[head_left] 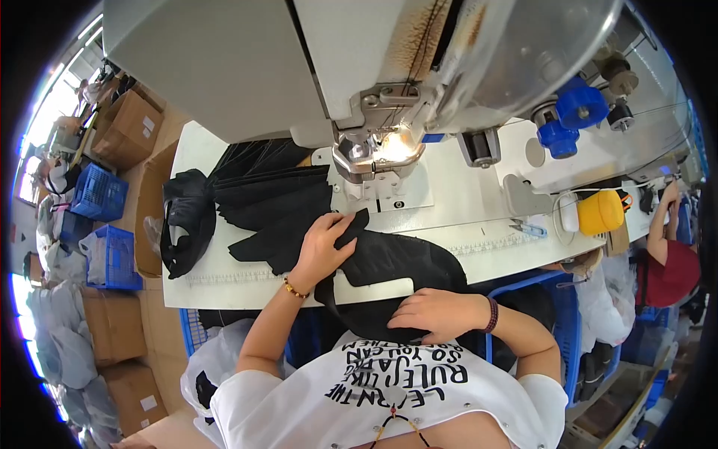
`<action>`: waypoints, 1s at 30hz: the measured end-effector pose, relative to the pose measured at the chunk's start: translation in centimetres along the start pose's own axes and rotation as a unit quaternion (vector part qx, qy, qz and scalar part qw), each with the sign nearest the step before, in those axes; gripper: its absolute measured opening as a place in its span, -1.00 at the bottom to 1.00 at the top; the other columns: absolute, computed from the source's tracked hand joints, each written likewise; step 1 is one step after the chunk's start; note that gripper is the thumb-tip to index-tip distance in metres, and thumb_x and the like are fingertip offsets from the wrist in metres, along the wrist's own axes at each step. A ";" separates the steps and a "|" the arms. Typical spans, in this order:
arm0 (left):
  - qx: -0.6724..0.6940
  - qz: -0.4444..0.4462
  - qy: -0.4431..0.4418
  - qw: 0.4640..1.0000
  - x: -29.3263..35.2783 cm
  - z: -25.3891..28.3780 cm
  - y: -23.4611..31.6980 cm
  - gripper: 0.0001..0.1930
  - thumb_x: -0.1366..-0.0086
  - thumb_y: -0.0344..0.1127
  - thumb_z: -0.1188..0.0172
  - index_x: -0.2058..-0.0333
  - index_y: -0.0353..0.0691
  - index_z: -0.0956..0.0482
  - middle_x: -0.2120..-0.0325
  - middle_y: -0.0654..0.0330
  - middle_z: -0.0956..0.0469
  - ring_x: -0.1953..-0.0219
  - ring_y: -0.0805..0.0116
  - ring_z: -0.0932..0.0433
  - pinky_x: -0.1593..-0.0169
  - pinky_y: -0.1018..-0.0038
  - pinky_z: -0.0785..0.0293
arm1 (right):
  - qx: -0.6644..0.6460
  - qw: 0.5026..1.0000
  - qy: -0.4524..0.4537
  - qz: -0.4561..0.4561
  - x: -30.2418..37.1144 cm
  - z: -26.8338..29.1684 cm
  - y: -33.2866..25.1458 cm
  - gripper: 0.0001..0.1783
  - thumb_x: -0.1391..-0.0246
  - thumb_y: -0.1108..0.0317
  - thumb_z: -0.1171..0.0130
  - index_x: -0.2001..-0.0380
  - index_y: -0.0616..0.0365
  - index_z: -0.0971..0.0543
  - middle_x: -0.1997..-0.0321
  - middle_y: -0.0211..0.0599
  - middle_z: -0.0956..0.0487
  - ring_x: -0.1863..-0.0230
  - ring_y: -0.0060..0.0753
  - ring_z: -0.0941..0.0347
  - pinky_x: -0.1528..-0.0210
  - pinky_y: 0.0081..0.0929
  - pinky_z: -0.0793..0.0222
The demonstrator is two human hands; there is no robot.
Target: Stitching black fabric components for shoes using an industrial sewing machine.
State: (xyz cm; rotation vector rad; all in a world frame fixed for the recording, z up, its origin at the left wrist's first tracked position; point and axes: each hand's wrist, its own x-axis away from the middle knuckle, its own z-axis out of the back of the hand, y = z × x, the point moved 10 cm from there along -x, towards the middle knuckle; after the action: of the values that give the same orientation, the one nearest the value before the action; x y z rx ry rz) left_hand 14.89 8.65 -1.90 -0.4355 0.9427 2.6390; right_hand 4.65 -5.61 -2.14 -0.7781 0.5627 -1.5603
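A curved black fabric piece lies across the front of the white sewing table and hangs over its near edge toward my lap. My left hand is closed on the left end of this piece, just in front of the sewing machine's needle area. Lower and to the right, my right hand grips the near part of the same fabric, its fingers curled over it. Left of the needle, several stitched black fabric panels are fanned out, joined to a bunched black bundle.
A ruler strip runs along the table's front. Thread snips and a yellow container sit to the right. Blue crates and cardboard boxes stand at left. Another person's arm shows at far right.
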 end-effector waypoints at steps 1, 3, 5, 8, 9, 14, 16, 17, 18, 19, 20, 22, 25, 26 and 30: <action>0.001 0.001 -0.001 1.000 0.0 -0.1 0.0 -0.56 0.05 -0.40 -0.27 0.11 -0.29 -0.51 0.27 0.00 -0.46 0.20 0.08 -0.47 0.11 0.34 -0.43 | 0.040 0.999 -0.010 -0.014 0.0 -0.4 -0.2 -0.62 0.20 0.28 -0.26 0.24 0.13 -0.50 0.22 -0.27 -0.52 0.07 -0.26 -0.40 0.01 -0.34 -0.21; 0.009 0.009 0.008 1.000 -0.1 0.3 0.1 -0.56 0.06 -0.40 -0.27 0.11 -0.28 -0.51 0.28 0.00 -0.47 0.21 0.06 -0.47 0.12 0.33 -0.43 | 0.080 0.996 -0.020 -0.029 0.1 -0.4 -0.7 -0.73 0.18 0.33 -0.23 0.32 0.11 -0.51 0.31 -0.30 -0.54 0.14 -0.31 -0.43 0.10 -0.37 -0.25; 0.014 0.012 0.002 1.000 -0.4 0.9 0.5 -0.55 0.05 -0.42 -0.27 0.09 -0.29 -0.51 0.27 0.02 -0.47 0.22 0.11 -0.48 0.12 0.38 -0.43 | 0.141 0.984 0.018 -0.109 1.0 1.9 -0.2 -0.73 0.18 0.42 -0.18 0.29 0.10 -0.50 0.32 -0.36 -0.53 0.20 -0.25 -0.44 0.08 -0.35 -0.27; 0.203 0.066 -0.023 0.977 -1.1 2.1 0.3 -0.52 -0.01 -0.42 -0.30 0.03 -0.32 -0.47 0.23 0.10 -0.50 0.20 0.35 -0.49 0.11 0.53 -0.39 | 0.190 0.900 0.391 -0.027 4.5 12.4 -3.5 -0.68 0.19 0.60 0.00 0.27 0.09 -0.48 0.39 -0.33 -0.48 0.28 -0.16 -0.39 0.15 -0.28 -0.23; 0.377 0.126 -0.042 0.917 -1.1 1.8 -0.2 -0.55 -0.09 -0.40 -0.24 0.01 -0.36 -0.44 0.20 0.14 -0.51 0.18 0.41 -0.48 0.07 0.53 -0.38 | 0.147 0.901 0.401 -0.075 5.1 14.5 -2.0 -0.63 0.17 0.64 0.07 0.23 0.07 -0.47 0.40 -0.31 -0.46 0.30 -0.12 -0.36 0.15 -0.26 -0.20; 0.719 0.098 -0.096 0.682 -1.9 3.7 2.9 -0.51 -0.19 -0.22 -0.10 0.02 -0.51 -0.38 0.30 0.17 -0.54 0.36 0.51 -0.48 0.25 0.67 -0.36 | 0.259 0.832 0.490 -0.039 5.1 21.8 -1.9 -0.77 0.16 0.52 -0.04 0.32 0.16 -0.47 0.30 -0.21 -0.36 0.29 -0.05 -0.29 0.27 -0.26 -0.20; 0.726 0.100 -0.062 0.677 -2.3 4.2 2.9 -0.56 -0.16 -0.27 -0.10 0.03 -0.45 -0.41 0.35 0.21 -0.55 0.44 0.56 -0.45 0.35 0.70 -0.33 | 0.265 0.843 0.468 -0.022 4.3 22.6 -1.7 -0.68 0.16 0.25 -0.23 0.34 0.23 -0.49 0.22 -0.07 -0.33 0.17 -0.01 -0.31 0.25 -0.28 -0.32; 0.697 0.119 -0.035 0.707 -2.3 4.2 2.6 -0.57 -0.13 -0.31 -0.10 0.03 -0.41 -0.42 0.36 0.24 -0.55 0.47 0.58 -0.43 0.38 0.71 -0.30 | 0.268 0.842 0.469 -0.018 4.2 22.7 -1.8 -0.68 0.16 0.25 -0.23 0.34 0.23 -0.49 0.22 -0.07 -0.33 0.17 -0.01 -0.31 0.25 -0.28 -0.32; 0.673 0.162 -0.017 0.721 -2.4 3.9 1.9 -0.56 -0.06 -0.40 -0.07 0.03 -0.34 -0.44 0.38 0.28 -0.55 0.47 0.62 -0.43 0.37 0.72 -0.30 | 0.325 0.835 0.443 -0.030 3.8 22.2 -2.0 -0.51 0.28 0.07 -0.30 0.35 0.26 -0.50 0.18 0.02 -0.30 0.11 0.01 -0.31 0.26 -0.29 -0.37; 0.671 0.222 -0.004 0.707 -2.1 3.2 1.1 -0.54 -0.01 -0.46 -0.02 0.02 -0.31 -0.45 0.38 0.30 -0.56 0.47 0.63 -0.43 0.37 0.72 -0.30 | 0.345 0.839 0.418 -0.051 3.4 21.8 -1.6 -0.38 0.39 -0.03 -0.33 0.32 0.25 -0.50 0.13 0.05 -0.28 0.04 0.02 -0.27 0.22 -0.27 -0.38; 0.678 0.261 0.020 0.687 -1.7 2.3 0.9 -0.55 -0.01 -0.48 -0.01 0.04 -0.30 -0.46 0.37 0.30 -0.56 0.47 0.63 -0.43 0.37 0.73 -0.31 | 0.309 0.869 0.375 -0.092 2.7 21.3 -0.2 -0.25 0.51 -0.14 -0.36 0.29 0.25 -0.51 0.08 0.08 -0.26 -0.03 0.03 -0.24 0.19 -0.26 -0.40; 0.707 0.288 0.026 0.645 -1.5 1.0 1.3 -0.63 -0.13 -0.38 -0.08 0.04 -0.29 -0.44 0.31 0.27 -0.55 0.39 0.57 -0.51 0.27 0.68 -0.42 | 0.368 0.864 0.317 -0.136 1.6 19.9 0.8 -0.19 0.51 -0.17 -0.36 0.19 0.19 -0.49 0.01 0.01 -0.28 -0.10 0.02 -0.19 0.09 -0.24 -0.37; 0.759 0.286 0.032 0.584 -0.9 0.2 2.0 -0.55 -0.23 -0.13 -0.15 0.00 -0.28 -0.40 0.25 0.25 -0.54 0.27 0.50 -0.54 0.10 0.59 -0.46 | 0.484 0.789 0.373 -0.066 0.0 18.8 -0.8 -0.32 0.28 0.04 -0.29 0.05 0.14 -0.43 0.00 -0.17 -0.36 -0.08 -0.06 -0.21 -0.02 -0.21 -0.27; 0.752 0.285 0.039 0.594 -0.8 0.4 1.7 -0.55 -0.23 -0.13 -0.15 0.00 -0.28 -0.40 0.25 0.25 -0.54 0.27 0.50 -0.54 0.10 0.59 -0.46 | 0.527 0.741 0.416 -0.020 0.1 18.3 -2.1 -0.38 0.17 0.17 -0.24 -0.02 0.14 -0.39 0.01 -0.26 -0.39 -0.05 -0.13 -0.24 -0.07 -0.20 -0.23; 0.677 0.217 0.048 0.701 -1.2 2.4 1.5 -0.45 -0.31 -0.04 0.01 -0.12 -0.33 -0.27 0.05 0.17 -0.46 0.05 0.47 -0.45 -0.04 0.54 -0.37 | 0.499 0.710 0.490 0.082 0.1 17.0 -4.4 -0.47 0.10 0.36 -0.11 -0.01 0.33 -0.40 -0.07 -0.28 -0.39 0.11 -0.43 -0.37 -0.01 -0.38 -0.31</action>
State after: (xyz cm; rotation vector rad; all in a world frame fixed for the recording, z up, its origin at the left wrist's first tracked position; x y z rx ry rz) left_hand 14.97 8.94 1.15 0.0749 2.8180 1.4139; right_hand 14.57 -3.71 12.24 0.9883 0.3850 -1.7054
